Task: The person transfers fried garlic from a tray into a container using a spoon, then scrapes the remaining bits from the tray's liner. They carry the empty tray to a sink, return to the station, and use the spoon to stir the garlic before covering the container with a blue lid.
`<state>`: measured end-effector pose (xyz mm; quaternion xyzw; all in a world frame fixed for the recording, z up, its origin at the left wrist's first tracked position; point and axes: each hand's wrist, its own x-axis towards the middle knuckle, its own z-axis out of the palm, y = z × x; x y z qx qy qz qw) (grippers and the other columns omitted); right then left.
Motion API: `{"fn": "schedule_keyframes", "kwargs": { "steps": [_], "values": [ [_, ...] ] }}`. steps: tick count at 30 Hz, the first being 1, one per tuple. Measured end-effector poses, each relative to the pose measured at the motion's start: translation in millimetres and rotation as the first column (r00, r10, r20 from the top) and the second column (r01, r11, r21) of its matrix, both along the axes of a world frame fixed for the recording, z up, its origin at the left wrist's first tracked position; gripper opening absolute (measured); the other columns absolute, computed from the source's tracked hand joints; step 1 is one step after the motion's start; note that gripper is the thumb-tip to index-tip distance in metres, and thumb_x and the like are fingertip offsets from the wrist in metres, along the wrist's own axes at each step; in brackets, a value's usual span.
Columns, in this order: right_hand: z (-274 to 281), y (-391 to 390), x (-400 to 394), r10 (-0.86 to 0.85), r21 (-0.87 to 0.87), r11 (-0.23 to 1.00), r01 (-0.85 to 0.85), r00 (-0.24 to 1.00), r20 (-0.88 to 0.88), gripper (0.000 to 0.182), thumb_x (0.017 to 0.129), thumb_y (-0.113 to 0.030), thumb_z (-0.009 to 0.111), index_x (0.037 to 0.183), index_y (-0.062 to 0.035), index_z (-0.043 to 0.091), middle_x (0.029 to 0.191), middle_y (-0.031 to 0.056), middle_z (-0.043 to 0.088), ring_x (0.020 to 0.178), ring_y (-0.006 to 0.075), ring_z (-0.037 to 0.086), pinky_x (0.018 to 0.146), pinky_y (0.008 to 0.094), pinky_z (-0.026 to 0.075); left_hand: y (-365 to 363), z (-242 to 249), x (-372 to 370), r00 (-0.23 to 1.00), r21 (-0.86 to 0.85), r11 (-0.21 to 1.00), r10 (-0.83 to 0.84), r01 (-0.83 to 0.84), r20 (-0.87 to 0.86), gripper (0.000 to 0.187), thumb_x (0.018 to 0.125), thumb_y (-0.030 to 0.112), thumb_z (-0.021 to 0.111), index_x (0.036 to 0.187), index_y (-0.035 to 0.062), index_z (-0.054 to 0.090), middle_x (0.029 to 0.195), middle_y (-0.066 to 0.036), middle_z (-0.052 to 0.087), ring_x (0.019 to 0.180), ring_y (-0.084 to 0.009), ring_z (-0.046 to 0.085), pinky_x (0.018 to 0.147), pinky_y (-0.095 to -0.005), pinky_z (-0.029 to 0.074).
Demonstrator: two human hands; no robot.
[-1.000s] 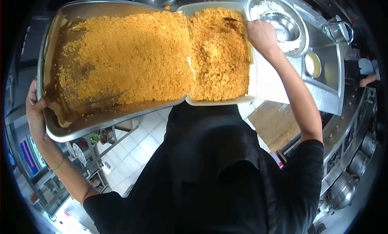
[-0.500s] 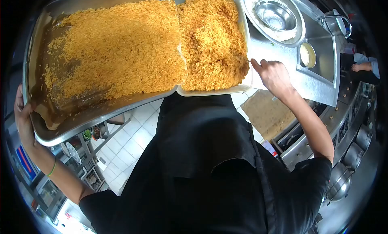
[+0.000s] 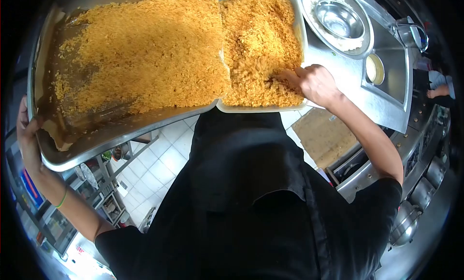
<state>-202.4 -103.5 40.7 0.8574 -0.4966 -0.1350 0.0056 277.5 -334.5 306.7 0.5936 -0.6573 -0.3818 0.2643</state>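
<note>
My left hand point(image 3: 29, 130) grips the metal tray point(image 3: 106, 137) by the end farthest from the pale tub point(image 3: 301, 33), presumably to steady it where it meets the tub's left side. Orange grains point(image 3: 261, 28) fill the tub and cover most of the tray. My right hand point(image 3: 319, 84) is over the tub's right rim, fingers sunk among blurred grains; I can't tell whether those 5 fingers hold a tool.
</note>
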Motion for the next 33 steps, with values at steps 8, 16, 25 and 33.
{"fn": "schedule_keyframes", "kwargs": {
  "steps": [8,16,25,33],
  "values": [
    [-0.4,-61.8,12.2,-0.137,-0.140,0.975,0.174,0.962,0.237,0.045,0.072,-0.007,0.054,0.116,-0.0129,0.059,0.066,0.0046,0.053,0.048,0.0177,0.054,0.043,0.0329,0.043,1.5,-1.3,-7.5,0.991,0.053,0.993,-0.104,0.109,-0.084,0.045,0.069,-0.003,0.041,0.112,-0.0018,0.051,0.103,-0.006,0.057,0.092,-0.0114,0.054,0.085,-0.0230,0.041],
    [-6.5,-142.8,-3.5,-0.428,-0.062,0.894,0.444,0.887,0.174,0.037,0.085,0.001,0.040,0.114,-0.0110,0.060,0.057,0.0070,0.054,0.039,0.0113,0.041,0.033,0.0297,0.034,8.3,0.0,-19.2,0.995,0.014,0.995,-0.096,0.097,-0.037,0.045,0.064,-0.002,0.038,0.106,-0.0021,0.053,0.099,-0.005,0.057,0.089,-0.0104,0.053,0.083,-0.0213,0.040],
    [5.3,-160.2,-23.5,-0.532,-0.158,0.802,0.576,0.809,0.248,0.014,0.076,-0.002,0.053,0.087,-0.0044,0.061,0.070,0.0150,0.063,0.061,0.0250,0.063,0.053,0.0364,0.052,21.4,-2.2,-40.4,0.997,-0.045,0.998,-0.054,0.051,-0.052,0.043,0.062,-0.002,0.037,0.103,-0.0028,0.053,0.093,-0.004,0.055,0.082,-0.0084,0.050,0.080,-0.0186,0.039],
    [-12.6,-139.3,40.0,-0.455,0.009,0.888,0.460,0.876,0.158,0.037,0.086,0.000,0.039,0.119,-0.0094,0.052,0.064,0.0064,0.058,0.049,0.0120,0.055,0.036,0.0285,0.043,11.0,0.3,-26.5,0.998,-0.028,0.998,-0.058,0.057,-0.026,0.043,0.062,-0.002,0.038,0.102,-0.0024,0.054,0.090,-0.004,0.056,0.083,-0.0084,0.051,0.079,-0.0191,0.040]
  ]
}}
